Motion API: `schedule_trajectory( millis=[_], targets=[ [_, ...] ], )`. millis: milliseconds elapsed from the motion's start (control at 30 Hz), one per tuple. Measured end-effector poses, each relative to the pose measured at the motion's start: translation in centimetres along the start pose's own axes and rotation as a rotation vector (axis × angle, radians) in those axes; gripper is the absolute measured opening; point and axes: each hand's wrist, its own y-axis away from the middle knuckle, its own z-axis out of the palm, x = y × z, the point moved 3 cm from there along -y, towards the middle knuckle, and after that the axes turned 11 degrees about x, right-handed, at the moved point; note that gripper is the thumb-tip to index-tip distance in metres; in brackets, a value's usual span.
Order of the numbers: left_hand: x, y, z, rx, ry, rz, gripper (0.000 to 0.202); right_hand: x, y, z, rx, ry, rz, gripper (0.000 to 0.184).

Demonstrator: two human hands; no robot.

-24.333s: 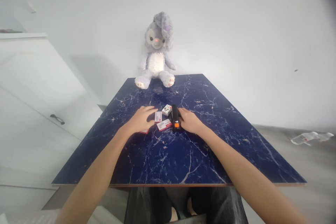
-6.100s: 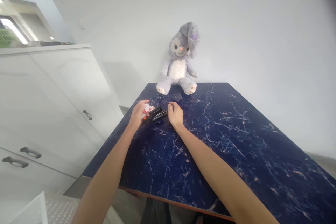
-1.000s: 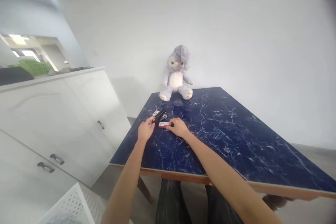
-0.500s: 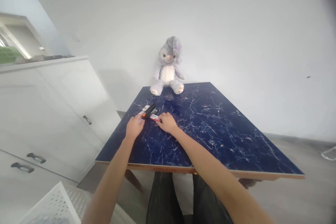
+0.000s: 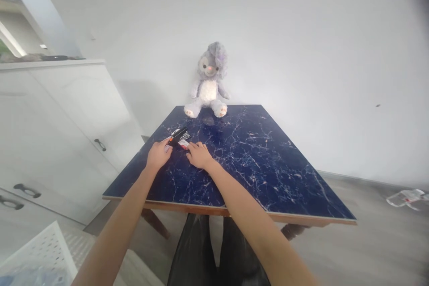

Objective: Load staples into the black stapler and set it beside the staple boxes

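Observation:
On the blue marbled table (image 5: 254, 156), a black stapler-like tool (image 5: 178, 136) with an orange end lies slanted among small white cards or boxes. My left hand (image 5: 158, 155) is closed at its orange end, with fingers and thumb curled around the near edge. A small red-and-white box (image 5: 183, 144) lies just right of the tool. My right hand (image 5: 199, 155) rests on the table, its fingertips curled against that box's right side. Fingers partly hide the small things, so their exact kinds are hard to make out.
A grey plush toy (image 5: 208, 85) sits at the table's far edge against the wall. White cabinets (image 5: 60, 120) stand to the left. A white perforated basket (image 5: 43, 250) is at lower left, and clear plastic packaging (image 5: 407, 199) lies on the floor at right.
The whole view has shifted, so the table, toy and hands appear further left. Both hands stay at the small things, with little visible change in their grip.

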Motion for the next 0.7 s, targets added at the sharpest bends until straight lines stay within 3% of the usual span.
schedule_trajectory(
  millis=[133, 300, 467, 700],
  targets=[
    [0.2, -0.4, -0.2, 0.011, -0.009, 0.026, 0.042, 0.5, -0.2, -0.3, 0.040, -0.023, 0.056, 0.040],
    [0.2, -0.3, -0.4, 0.014, 0.024, 0.008, 0.044, 0.7, -0.4, -0.3, 0.025, -0.091, 0.051, 0.029],
    [0.9, -0.3, -0.4, 0.084, 0.061, 0.026, 0.045, 1.2, -0.7, -0.3, 0.038, -0.178, 0.112, 0.031],
    [1.3, -1.2, 0.6, 0.161, 0.096, 0.057, 0.033, 7.1, -4.5, -0.2, 0.009, -0.219, 0.108, 0.033]
  ],
)
